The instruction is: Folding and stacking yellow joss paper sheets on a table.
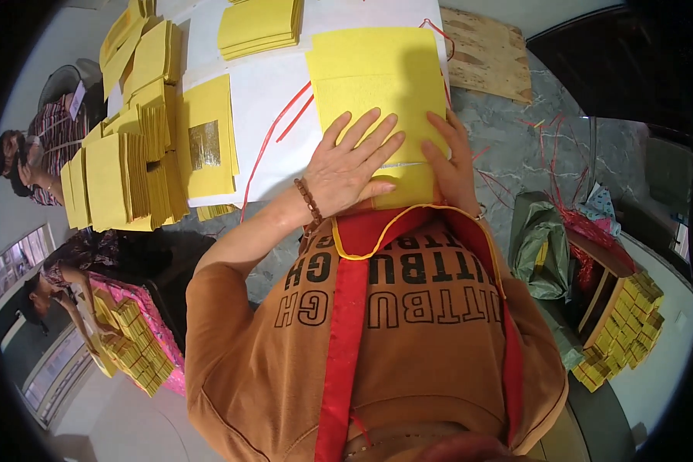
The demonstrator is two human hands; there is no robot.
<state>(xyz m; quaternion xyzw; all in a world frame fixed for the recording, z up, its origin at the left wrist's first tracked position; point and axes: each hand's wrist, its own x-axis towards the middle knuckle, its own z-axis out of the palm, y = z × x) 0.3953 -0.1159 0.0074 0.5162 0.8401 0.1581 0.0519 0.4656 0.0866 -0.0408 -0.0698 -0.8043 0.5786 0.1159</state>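
Yellow paper sheets point(369, 65) lie in front of me at the near edge of the white table point(250, 108). My left hand point(354, 158) rests flat on them, palm down, fingers spread. At their right edge lies my right hand point(452, 158), its thumb on the paper and its fingers stretched out along the side. A red string point(273, 123) comes out from the left side of the sheets and hangs over the table's near edge. More red string shows at the far right corner. How many sheets are stacked cannot be made out.
Several yellow paper stacks point(119, 177) crowd the table's left side. Another stack point(260, 27) lies at the far side. A wooden board point(485, 54) is at the right. Lower right are a green bag point(543, 246) and yellow bundles point(624, 323). Two people are at the left.
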